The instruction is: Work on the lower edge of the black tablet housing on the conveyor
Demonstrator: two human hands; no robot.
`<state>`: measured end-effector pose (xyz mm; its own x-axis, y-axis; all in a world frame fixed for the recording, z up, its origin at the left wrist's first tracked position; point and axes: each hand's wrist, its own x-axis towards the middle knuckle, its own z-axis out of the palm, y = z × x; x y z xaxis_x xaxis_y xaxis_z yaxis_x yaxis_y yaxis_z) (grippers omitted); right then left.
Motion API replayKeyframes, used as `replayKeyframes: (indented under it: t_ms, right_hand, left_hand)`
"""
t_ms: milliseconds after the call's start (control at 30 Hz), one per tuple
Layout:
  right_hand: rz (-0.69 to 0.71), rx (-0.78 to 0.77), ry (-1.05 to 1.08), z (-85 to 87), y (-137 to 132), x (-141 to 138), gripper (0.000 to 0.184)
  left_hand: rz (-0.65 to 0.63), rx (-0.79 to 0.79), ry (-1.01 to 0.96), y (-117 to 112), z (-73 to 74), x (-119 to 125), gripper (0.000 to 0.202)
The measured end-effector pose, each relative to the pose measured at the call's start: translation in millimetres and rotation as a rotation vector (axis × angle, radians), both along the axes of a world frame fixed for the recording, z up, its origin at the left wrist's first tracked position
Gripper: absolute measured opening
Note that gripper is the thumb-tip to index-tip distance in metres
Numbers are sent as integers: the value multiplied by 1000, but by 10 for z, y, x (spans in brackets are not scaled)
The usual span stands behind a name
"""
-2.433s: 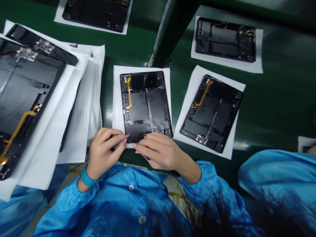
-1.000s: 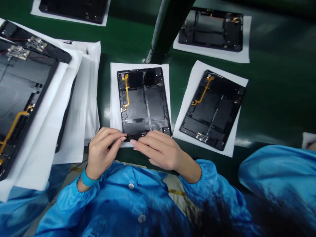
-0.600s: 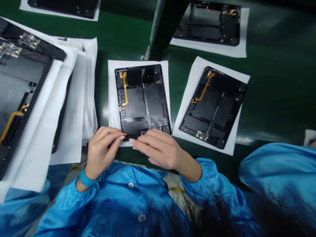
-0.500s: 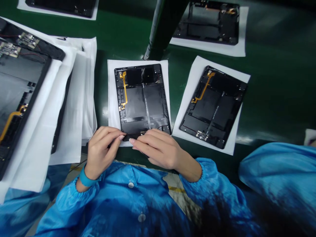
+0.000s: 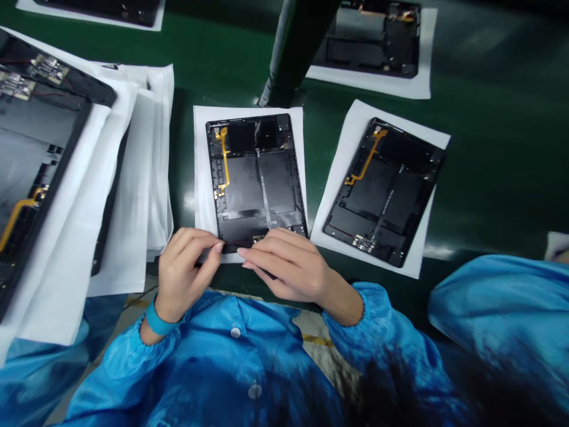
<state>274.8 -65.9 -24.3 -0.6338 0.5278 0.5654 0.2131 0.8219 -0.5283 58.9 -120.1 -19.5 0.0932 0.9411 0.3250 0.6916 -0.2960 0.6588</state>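
An opened black tablet shell [image 5: 255, 178] with an orange flex cable lies on a white paper sheet [image 5: 201, 172] on the green belt in front of me. My left hand [image 5: 186, 270] has its fingers curled and pinched at the shell's near left corner. My right hand [image 5: 288, 264] rests over the near edge, fingers pressed together on a thin reddish wire and small parts there. What each fingertip grips is too small to make out.
A second opened tablet [image 5: 382, 190] lies tilted on paper to the right. More shells sit at the back right [image 5: 373, 38] and on a paper stack at the left [image 5: 40, 154]. A dark post [image 5: 293, 47] stands behind. Another person's blue sleeve [image 5: 502, 320] is at the right.
The view has drifted so the belt's items sit slightly higher and to the left. My hands stay at the shell's near edge, with fingertips shifting slightly along it.
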Motion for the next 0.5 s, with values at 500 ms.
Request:
replayKeyframes:
  t_ms: [500]
  right_hand:
    - [-148,-184,-93,-12,1,-197,23]
  left_hand:
    - [21,8,2,1,-19,-2,7]
